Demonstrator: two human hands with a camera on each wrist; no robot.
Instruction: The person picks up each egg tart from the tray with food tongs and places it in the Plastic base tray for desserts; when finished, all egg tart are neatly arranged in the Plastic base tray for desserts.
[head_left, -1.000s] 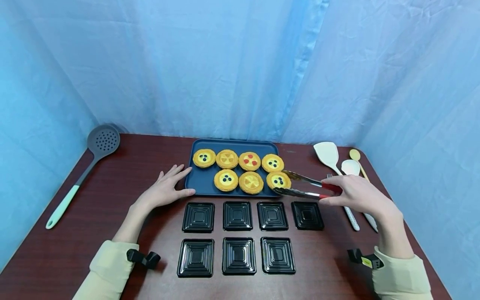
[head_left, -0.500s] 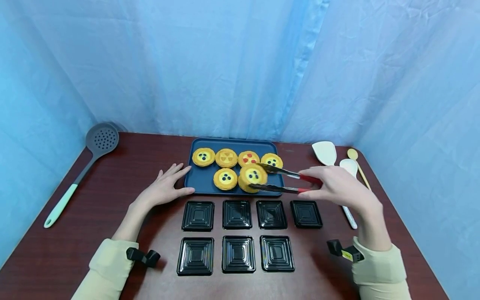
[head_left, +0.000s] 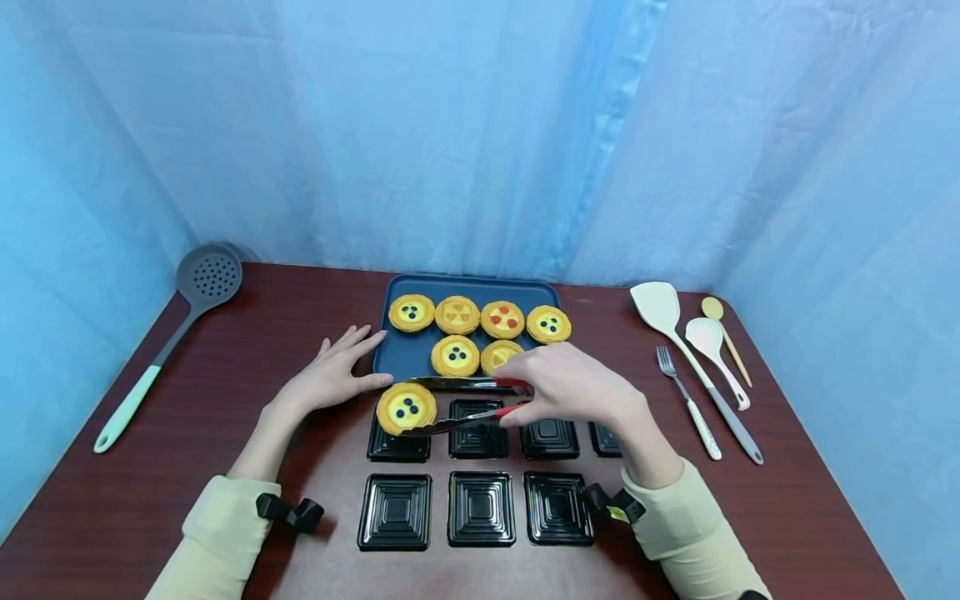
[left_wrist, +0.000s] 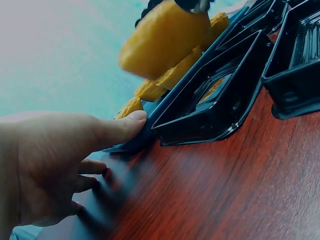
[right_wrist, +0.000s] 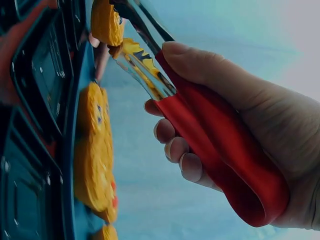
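My right hand [head_left: 573, 383] grips red-handled tongs [right_wrist: 215, 145], thumb on one arm and fingers round the other. Between the tips of the tongs hangs an egg tart [head_left: 406, 408] with dark berries, above the back-left black square tray [head_left: 397, 450]. In the left wrist view that tart [left_wrist: 165, 40] is tilted and off the surface. My left hand [head_left: 326, 377] lies spread at the left edge of the blue baking tray [head_left: 397, 358]; its thumb touches the rim. Several more tarts [head_left: 454, 357] sit on the baking tray, one partly hidden behind my right hand.
Several black square trays [head_left: 480, 510] stand in two rows in front of the baking tray. A slotted skimmer [head_left: 208, 277] lies at the left. At the right lie a white turner [head_left: 657, 307], a fork [head_left: 686, 400], a white spoon [head_left: 705, 336] and a small yellow spoon [head_left: 714, 308].
My right hand has carried the berry tart in the tongs from the right end of the baking tray leftward and forward to the back-left black tray. My left hand has stayed put.
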